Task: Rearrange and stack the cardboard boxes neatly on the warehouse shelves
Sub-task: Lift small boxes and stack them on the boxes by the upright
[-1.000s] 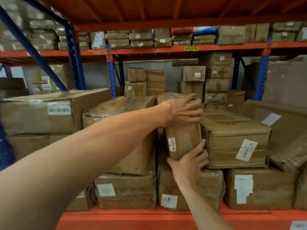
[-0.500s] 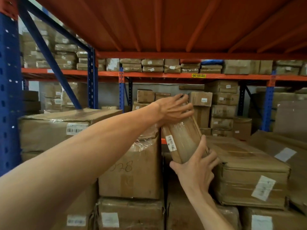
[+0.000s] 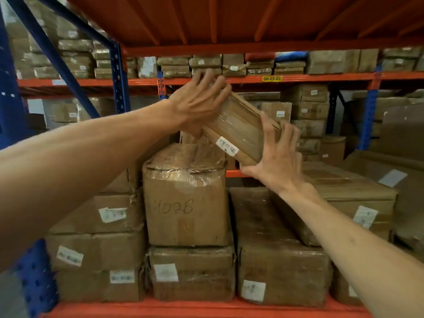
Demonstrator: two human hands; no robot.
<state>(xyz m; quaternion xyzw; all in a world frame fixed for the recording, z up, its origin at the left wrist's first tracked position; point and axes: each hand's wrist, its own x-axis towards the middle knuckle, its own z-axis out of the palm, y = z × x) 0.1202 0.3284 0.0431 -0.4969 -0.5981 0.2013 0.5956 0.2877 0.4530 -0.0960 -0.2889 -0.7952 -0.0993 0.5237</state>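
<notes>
Lifted clear since a second ago: the narrow box (image 3: 238, 127), earlier wedged upright between its neighbours on the shelf, now hangs tilted in the air above the stack, and the view has swung upward with it.

Left hand (image 3: 197, 104) lies over the box's upper far end, fingers spread and bent over the top edge, thumb side pressed to the near face. Right hand (image 3: 275, 152) cups the lower near corner, fingers curled up the right side, thumb under the bottom edge. Both clamp the box between them.

Far fingertips of the left hand are motion-blurred. Box's upper end is hidden behind that hand; its white label (image 3: 227, 146) is unreadable. Both forearms are cut off by the frame edges.

Box is held above and slightly right of the plastic-wrapped carton (image 3: 185, 203) with handwritten digits on its face, not touching it. Below the right wrist sits a long low carton (image 3: 275, 237); a wider one (image 3: 355, 193) lies to its right. Orange shelf beam (image 3: 160, 309) runs along the bottom.
</notes>
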